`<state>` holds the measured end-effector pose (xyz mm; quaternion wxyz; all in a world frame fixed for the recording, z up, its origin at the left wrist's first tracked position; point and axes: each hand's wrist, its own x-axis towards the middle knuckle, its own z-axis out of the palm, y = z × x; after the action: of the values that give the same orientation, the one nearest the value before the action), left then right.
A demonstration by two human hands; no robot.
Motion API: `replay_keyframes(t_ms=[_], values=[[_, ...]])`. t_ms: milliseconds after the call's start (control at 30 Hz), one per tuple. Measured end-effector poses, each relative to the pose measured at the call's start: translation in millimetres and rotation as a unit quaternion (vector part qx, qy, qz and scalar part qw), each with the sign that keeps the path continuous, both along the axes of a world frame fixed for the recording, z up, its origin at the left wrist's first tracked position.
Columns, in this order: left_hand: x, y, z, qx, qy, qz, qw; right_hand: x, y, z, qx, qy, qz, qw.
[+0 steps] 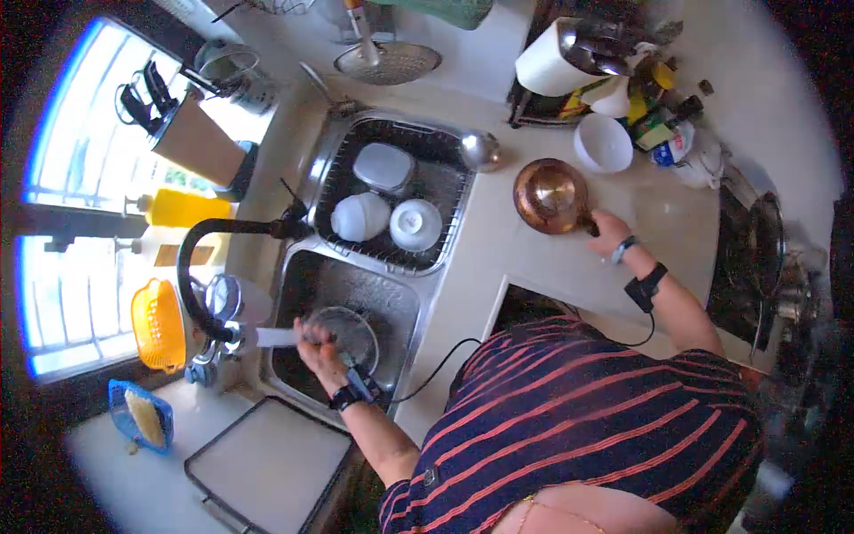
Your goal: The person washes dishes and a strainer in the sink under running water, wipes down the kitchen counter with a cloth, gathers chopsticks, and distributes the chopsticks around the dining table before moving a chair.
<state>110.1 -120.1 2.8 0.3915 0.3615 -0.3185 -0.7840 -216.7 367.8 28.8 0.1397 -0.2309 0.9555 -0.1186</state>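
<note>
My left hand is over the lower sink basin, in the stream of water from the black faucet. Its fingers look apart, though slightly blurred, and I see nothing held in them. Beneath and beside that hand, a round see-through bowl sits in the basin. On the counter to the right, my right hand is closed around the short handle of a small copper-coloured pan. The pan's round body is on the countertop, a little below a white bowl.
Upturned white bowls and a white container are in the drying rack. A shiny metal bowl stands at its edge. A framed white board lies at lower left. The stove is at far right.
</note>
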Motion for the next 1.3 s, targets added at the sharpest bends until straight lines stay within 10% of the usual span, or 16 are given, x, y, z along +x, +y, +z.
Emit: replay_keyframes(t_ms=[267,500,800,1300], values=[[-30,37,30,0.049,-0.095,0.001,0.994,-2,-20,75,-0.123,-0.394,-0.143,0.9],[-91,38,34,-0.2,-0.298,-0.225,0.906,6,-33,68,-0.165,-0.186,0.038,0.968],[-213,87,1,-0.578,-0.508,-0.395,0.502,-21,-91,68,-0.06,-0.13,0.132,0.981],[-213,97,-35,-0.592,-0.531,-0.363,0.485,-30,-185,77,-0.033,0.034,0.261,0.964]])
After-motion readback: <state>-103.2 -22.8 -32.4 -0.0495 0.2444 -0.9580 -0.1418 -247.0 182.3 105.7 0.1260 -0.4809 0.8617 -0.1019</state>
